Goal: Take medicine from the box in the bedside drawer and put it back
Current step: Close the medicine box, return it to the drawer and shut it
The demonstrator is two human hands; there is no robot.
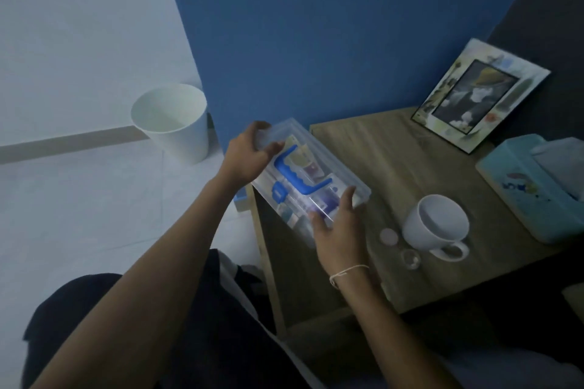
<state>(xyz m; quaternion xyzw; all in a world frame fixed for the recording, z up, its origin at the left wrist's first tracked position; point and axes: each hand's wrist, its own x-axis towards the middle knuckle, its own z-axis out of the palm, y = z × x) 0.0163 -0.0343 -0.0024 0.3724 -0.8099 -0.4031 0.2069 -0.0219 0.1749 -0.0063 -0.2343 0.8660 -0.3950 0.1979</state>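
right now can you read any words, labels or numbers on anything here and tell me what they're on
No text can be read in this dim, blurred view.
Packets inside the clear box: printing too blurred to read.
Tissue box: a small coloured design, with no letters legible.
Picture frame: a picture only, with no words visible.
Cup and bin: plain white, with no marks.

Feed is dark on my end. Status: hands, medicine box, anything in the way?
Left hand and right hand grip opposite ends of clear medicine box, lid shut. Box at bedside table's left edge. White mug close beside right hand.
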